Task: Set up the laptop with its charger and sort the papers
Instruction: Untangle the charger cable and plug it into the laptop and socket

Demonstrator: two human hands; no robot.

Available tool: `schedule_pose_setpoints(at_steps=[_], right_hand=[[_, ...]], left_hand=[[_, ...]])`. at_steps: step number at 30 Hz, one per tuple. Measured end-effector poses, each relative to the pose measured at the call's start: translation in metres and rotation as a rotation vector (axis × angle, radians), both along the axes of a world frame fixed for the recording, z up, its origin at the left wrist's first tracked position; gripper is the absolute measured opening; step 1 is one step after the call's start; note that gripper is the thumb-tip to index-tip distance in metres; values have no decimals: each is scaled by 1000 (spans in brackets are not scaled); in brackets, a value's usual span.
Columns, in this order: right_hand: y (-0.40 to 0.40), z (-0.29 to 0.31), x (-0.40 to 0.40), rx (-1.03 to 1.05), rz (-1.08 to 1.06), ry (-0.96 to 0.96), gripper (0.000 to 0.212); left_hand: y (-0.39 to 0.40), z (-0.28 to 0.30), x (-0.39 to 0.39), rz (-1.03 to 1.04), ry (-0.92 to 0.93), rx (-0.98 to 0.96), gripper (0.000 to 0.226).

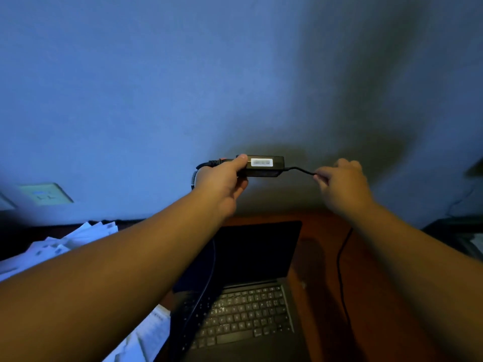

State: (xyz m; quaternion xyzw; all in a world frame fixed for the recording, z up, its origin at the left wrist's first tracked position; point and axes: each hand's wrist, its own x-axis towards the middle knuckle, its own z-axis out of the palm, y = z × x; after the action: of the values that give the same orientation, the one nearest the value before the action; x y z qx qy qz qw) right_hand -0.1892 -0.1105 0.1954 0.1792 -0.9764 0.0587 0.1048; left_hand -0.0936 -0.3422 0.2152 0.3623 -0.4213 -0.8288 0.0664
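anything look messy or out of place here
The papers left of the open laptop lie in a loose, fanned heap, some by its near corner. The charger brick is held up in the air by the left hand.

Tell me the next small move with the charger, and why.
Probably lower the charger brick toward the desk beside the open laptop. The left hand grips it up near the wall while the right hand pinches its thin cable, so nothing looks connected yet.

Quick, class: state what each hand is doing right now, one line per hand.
Left hand: holds the charger brick.
Right hand: pinches the thin charger cable.
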Motion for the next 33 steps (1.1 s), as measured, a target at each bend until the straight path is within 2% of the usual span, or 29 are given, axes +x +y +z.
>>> schedule_pose_setpoints(at_steps=[2,4,8,10,13,14,16,20,25,29,33], right_hand=[[2,-13,-13,28,-34,-40,23],[0,-27,-27,9,-57,-229,24],[-4,-55,-46,-239,-88,-613,23],[-10,-65,-49,-442,-99,-739,29],[-23,-62,-47,-976,-175,-857,38],[-28,-58,-46,-1134,-175,-896,36],[-35,-51,-43,-1300,-105,-950,27],[-46,-49,-38,-1417,34,-1037,13],[-60,-54,-37,-1477,-62,-1058,5],[-78,-49,-30,-1474,-50,-1064,10],[-102,-39,-18,-1466,-10,-1042,17]], left_hand=[[12,-9,-11,13,-12,-3,30],[25,-16,-23,32,-26,-16,30],[42,-31,-45,48,-78,-70,33],[46,-37,-54,40,-98,-91,34],[49,-46,-65,5,-127,-112,39],[50,-48,-67,1,-124,-109,38],[50,-52,-72,24,-106,-97,33],[47,-54,-77,69,-100,-105,27],[34,-58,-65,-87,-150,-246,31],[16,-53,-48,-110,-138,-398,43],[-8,-42,-27,-130,-158,-618,35]])
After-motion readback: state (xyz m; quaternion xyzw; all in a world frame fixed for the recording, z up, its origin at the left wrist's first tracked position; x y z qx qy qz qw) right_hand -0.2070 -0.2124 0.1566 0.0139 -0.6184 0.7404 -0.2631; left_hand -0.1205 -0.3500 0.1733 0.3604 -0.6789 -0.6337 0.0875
